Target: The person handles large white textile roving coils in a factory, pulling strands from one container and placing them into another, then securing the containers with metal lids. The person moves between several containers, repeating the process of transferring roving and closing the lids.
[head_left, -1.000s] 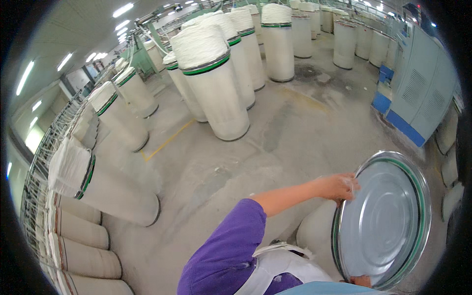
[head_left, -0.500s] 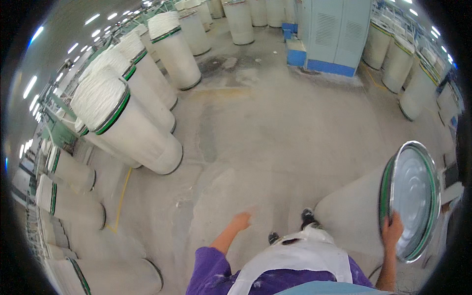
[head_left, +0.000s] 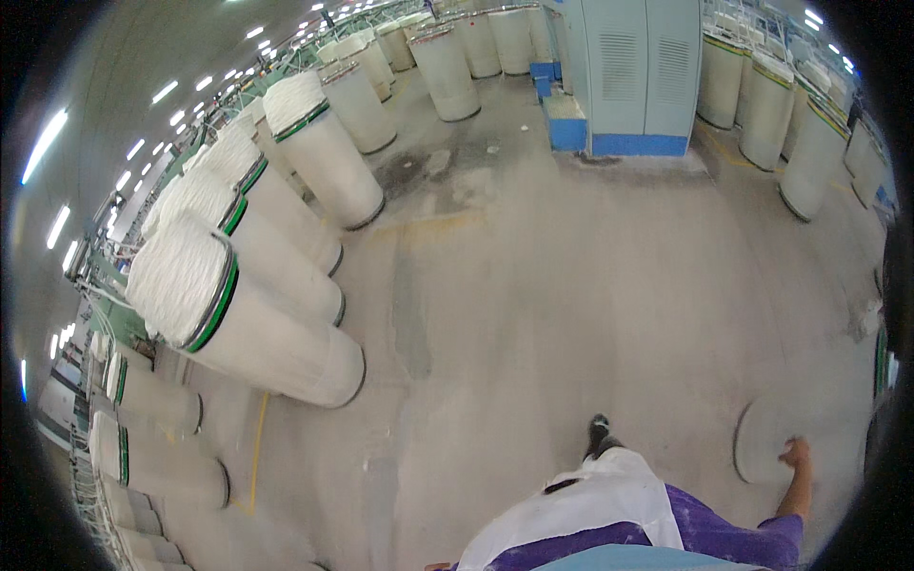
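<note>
My right hand (head_left: 796, 453) is out at the lower right, its fingers loosely curled, and nothing shows in it. Behind it in the view is a pale cylindrical can (head_left: 762, 428), its round dark-edged base toward me; whether the hand touches it I cannot tell. Only a sliver of my left hand (head_left: 438, 566) shows at the bottom edge, its fingers hidden. At the left stands a tall white can (head_left: 295, 333) with a green band, heaped with coiled white sliver (head_left: 176, 281).
More filled cans (head_left: 328, 157) stand in a row along the left. A light blue cabinet (head_left: 633, 76) with a dark blue base is at the back, beside a low blue-sided block (head_left: 568, 133). Other cans (head_left: 816, 157) stand at the far right. Yellow lines (head_left: 259, 447) mark the floor.
My right hand has left the rim of the metal-rimmed can, which has slid out of view at the right. My left hand has dropped to the bottom edge. The view has shifted forward.
</note>
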Tool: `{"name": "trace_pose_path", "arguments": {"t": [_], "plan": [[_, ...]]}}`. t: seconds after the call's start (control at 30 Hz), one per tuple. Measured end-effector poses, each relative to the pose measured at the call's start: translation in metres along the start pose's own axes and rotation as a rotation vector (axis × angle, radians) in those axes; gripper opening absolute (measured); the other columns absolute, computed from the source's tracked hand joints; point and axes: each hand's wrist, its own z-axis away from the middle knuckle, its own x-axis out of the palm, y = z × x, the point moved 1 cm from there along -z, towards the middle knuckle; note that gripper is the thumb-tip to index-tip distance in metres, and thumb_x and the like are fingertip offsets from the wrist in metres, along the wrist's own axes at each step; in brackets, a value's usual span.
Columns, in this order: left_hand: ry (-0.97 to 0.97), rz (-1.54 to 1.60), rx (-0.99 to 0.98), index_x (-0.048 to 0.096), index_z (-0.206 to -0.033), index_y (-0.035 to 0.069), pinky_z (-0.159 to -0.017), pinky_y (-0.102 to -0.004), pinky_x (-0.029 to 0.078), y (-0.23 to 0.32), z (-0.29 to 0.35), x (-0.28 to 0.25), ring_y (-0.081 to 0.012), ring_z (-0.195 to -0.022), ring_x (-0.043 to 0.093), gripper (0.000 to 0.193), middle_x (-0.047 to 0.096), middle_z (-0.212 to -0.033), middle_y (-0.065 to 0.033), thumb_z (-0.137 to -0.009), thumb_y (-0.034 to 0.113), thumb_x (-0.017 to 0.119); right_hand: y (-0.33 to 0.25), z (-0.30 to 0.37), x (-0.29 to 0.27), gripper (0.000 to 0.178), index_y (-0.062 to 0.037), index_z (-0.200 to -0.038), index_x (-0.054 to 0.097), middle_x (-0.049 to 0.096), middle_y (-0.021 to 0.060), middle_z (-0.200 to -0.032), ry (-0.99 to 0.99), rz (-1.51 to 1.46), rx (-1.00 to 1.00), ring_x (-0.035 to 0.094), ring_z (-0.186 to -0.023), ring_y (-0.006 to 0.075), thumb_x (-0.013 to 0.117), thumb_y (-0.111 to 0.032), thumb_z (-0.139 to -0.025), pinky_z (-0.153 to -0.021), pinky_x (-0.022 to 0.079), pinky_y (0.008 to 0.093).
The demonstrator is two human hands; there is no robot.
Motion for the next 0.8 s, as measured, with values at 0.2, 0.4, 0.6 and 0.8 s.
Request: {"name": "trace_pose_path", "arguments": {"t": [0.2, 0.4, 0.6, 0.8], "plan": [[0.171, -0.132, 0.265, 0.066, -0.119, 0.019, -0.085, -0.0411, 0.054, 0.196, -0.112, -0.128, -0.0233, -0.094, 0.069, 0.035, 0.073, -0.1, -0.0072, -0.086, 0.031, 0.062, -0.106, -0.128, 0.059, 0.018, 0.0001, -0.096, 0.065, 0.07, 0.0158, -0.105, -0.026, -0.559, 0.411, 0.068, -0.089, 0.0303, 0.069, -0.016, -0.089, -0.075, 0.055, 0.0483], [0.139, 0.777, 0.562, 0.063, -0.118, -0.002, -0.077, -0.0312, 0.053, 0.398, -0.171, -0.264, -0.0178, -0.088, 0.068, 0.045, 0.072, -0.098, -0.0129, -0.088, 0.031, 0.067, -0.567, -0.248, 0.083, 0.037, -0.0226, -0.116, 0.068, 0.063, 0.0023, -0.127, 0.031, 0.706, -0.801, 0.057, -0.118, 0.0231, 0.068, -0.034, -0.081, -0.099, 0.044, 0.0392], [0.169, 0.421, 0.327, 0.064, -0.12, 0.003, -0.086, -0.0368, 0.052, 0.453, -0.243, -0.37, -0.0236, -0.095, 0.067, 0.045, 0.07, -0.107, -0.0132, -0.09, 0.036, 0.064, -1.025, -0.123, -0.097, 0.041, -0.0105, -0.119, 0.063, 0.069, 0.0142, -0.106, -0.283, -0.251, -1.482, 0.065, -0.099, 0.03, 0.062, -0.032, -0.085, -0.086, 0.051, 0.0407], [0.114, 0.21, 0.106, 0.064, -0.119, 0.004, -0.089, -0.0412, 0.051, 0.461, -0.356, -0.5, -0.0275, -0.099, 0.066, 0.045, 0.068, -0.113, -0.0129, -0.089, 0.039, 0.063, -1.211, -0.205, -0.158, 0.03, -0.0086, -0.112, 0.067, 0.072, 0.0089, -0.093, -0.028, -0.356, -1.205, 0.069, -0.083, 0.0238, 0.059, -0.027, -0.089, -0.075, 0.053, 0.0367]]}}
